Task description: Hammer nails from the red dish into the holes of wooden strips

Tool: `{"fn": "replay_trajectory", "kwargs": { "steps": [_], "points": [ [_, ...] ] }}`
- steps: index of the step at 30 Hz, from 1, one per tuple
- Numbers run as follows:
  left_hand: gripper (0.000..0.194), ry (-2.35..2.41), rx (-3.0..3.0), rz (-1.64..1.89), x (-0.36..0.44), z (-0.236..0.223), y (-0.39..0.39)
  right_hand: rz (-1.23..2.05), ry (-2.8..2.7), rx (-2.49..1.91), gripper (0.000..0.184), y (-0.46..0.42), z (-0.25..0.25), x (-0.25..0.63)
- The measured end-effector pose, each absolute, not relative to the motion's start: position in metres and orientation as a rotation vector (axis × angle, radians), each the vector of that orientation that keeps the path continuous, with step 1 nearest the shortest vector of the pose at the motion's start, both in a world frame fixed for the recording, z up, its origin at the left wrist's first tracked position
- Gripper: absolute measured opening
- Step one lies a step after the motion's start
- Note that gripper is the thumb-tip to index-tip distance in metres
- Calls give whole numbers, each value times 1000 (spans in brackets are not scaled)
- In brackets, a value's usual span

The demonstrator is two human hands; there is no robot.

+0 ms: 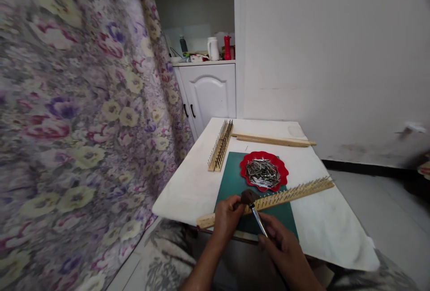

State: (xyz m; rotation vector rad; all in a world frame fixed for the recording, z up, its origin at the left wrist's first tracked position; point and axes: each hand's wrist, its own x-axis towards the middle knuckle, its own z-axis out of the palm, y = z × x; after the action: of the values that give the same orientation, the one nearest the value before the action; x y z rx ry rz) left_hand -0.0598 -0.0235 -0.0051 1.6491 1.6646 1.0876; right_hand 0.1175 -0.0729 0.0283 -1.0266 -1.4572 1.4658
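Observation:
A hammer [258, 219] is gripped by its handle in my right hand [282, 239]. Its dark head sits over a wooden strip [206, 221] that lies slantwise across the near part of the table. Rows of upright nails [297, 191] stand along the strip's right part. Beside the hammer head, my left hand [230, 214] rests on the strip with its fingers pinched together; whatever is between the fingertips is hidden. Just beyond the strip, a red scalloped dish [285, 172] full of loose nails [262, 173] stands on a green mat [231, 170].
On the white table [188, 183], two nail-studded strips [220, 147] lie side by side at the left. Plain wooden strips [273, 140] lie along the back. A floral curtain [83, 125] hangs at left, a wall [329, 58] behind, and a white cabinet [215, 93] stands past the table.

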Motion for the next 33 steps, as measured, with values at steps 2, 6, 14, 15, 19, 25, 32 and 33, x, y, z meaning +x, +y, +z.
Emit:
{"fn": "replay_trajectory", "kwargs": {
  "steps": [2,6,14,15,19,25,32,33],
  "points": [
    [16,1678,1664,1084,-60,-5,-23,1475,-1419,-1019,40,-75,31,119],
    [17,1713,1669,1065,-59,-3,-23,1498,-1360,-1005,40,-78,40,122],
    [18,1679,1659,1071,-59,-6,-24,1459,-1429,-1021,35,-74,32,116],
    [18,1675,1657,1073,-60,-6,-23,1461,-1435,-1017,35,-74,30,116],
    [18,1688,1655,1073,-60,-8,-22,1470,-1443,-1027,35,-74,30,117],
    [18,1701,1638,1044,-60,-11,-21,1456,-1465,-1012,35,-72,29,117],
    [17,1684,1693,1062,-61,-6,-23,1495,-1261,-1002,38,-79,37,124],
    [16,1671,1696,1060,-62,-6,-23,1498,-1214,-1011,40,-82,38,126]
  ]
}}
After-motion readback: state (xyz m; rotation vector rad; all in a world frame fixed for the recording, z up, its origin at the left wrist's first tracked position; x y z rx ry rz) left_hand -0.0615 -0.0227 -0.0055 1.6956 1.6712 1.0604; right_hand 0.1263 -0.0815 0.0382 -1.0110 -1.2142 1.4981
